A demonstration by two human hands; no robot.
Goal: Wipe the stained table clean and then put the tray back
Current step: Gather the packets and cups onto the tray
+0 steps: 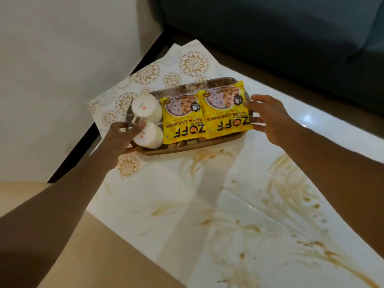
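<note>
So the tray (193,147) is sitting at the far end of the table (207,204), partly on a patterned mat (166,67), and the person's got a hand on each short end. Left hand (120,138) is curled round the left end, thumb up against the nearer of two white cups (148,135) standing upside down on the tray. Right hand (268,118) is at the right end with fingers closing in by the packets (205,115), but honestly I can't tell if it's properly got the rim or is just touching it. Tray looks like it's resting on the table, hard to say if it's lifted at all.

Brown stains (286,196) are smeared all over the near half of the table, nothing wiped yet by the look of it, and I don't see a cloth anywhere.

What I'd worry about:
- the cups are loose and upside down, so if the tray tips left on the lift they slide or roll right off
- the two yellow packets just lie on top, and the right one overhangs the edge where the fingers need to grab, so the grip could land on slippery plastic instead of rim
- dragging instead of lifting would pull the mat along, or run the tray base through the stains close in front of it
</note>
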